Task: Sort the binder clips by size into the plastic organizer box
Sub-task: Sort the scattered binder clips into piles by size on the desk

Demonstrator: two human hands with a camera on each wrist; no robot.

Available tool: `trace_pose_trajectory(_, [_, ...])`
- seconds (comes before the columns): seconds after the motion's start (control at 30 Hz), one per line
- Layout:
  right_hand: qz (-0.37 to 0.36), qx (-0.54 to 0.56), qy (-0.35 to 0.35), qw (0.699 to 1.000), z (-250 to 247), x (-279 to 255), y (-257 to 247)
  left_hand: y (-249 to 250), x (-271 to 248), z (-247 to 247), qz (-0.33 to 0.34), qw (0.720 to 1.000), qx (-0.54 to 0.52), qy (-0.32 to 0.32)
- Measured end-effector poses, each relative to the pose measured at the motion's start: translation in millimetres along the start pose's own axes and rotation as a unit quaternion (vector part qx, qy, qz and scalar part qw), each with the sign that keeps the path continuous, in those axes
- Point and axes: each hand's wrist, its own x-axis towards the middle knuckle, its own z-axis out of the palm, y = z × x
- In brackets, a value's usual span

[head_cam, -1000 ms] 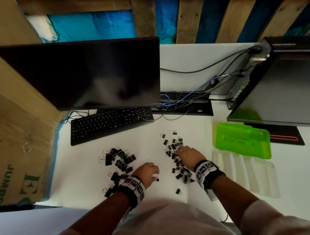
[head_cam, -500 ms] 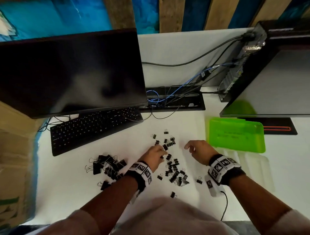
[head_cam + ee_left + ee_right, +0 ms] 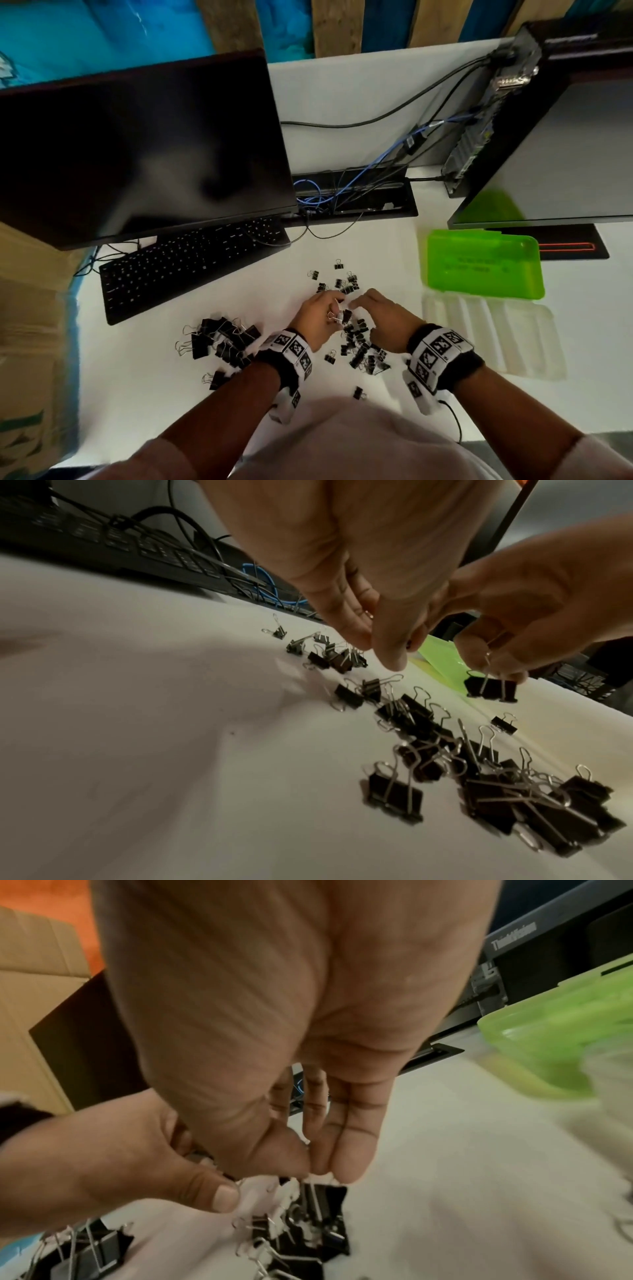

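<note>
Small black binder clips point(image 3: 359, 349) lie scattered on the white desk, and a pile of larger clips point(image 3: 222, 339) sits to their left. My right hand point(image 3: 354, 305) pinches the wire handles of one clip point(image 3: 491, 689), which hangs just above the desk; in the right wrist view that clip point(image 3: 323, 1196) sits under thumb and fingertips. My left hand point(image 3: 334, 308) is right beside it, fingers curled, thumb against forefinger, with a small clip's wire loops point(image 3: 334, 317) at its fingertips. The organizer box's clear base point(image 3: 489, 335) and green lid point(image 3: 483, 263) lie open to the right.
A black keyboard point(image 3: 191, 267) and a monitor point(image 3: 137, 150) stand at the back left. A second monitor point(image 3: 555, 147) stands at the back right, with cables point(image 3: 342, 192) between them. A cardboard box point(image 3: 27, 325) is off the desk's left edge.
My left hand has crossed from the large-clip pile to the small clips. Both hands have come together at the far part of that pile, and the right one now holds a clip.
</note>
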Motion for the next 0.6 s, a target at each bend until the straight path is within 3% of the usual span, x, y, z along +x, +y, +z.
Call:
trace_pose_trajectory(0.17, [-0.007,0.044,0.029,0.999,6,6,-13,3,-15,-10,0.001,1.000,-0.011,0.015])
trace_pose_trajectory(0.37, [-0.074,-0.009,-0.070,0.995,32,10,-32,-19,-55,-34,-0.056,0.997,0.047,-0.010])
trace_pose_trajectory(0.6, [-0.152,-0.060,-0.122,0.979,59,20,-73,-43,-97,-37,-0.092,0.981,0.156,-0.076])
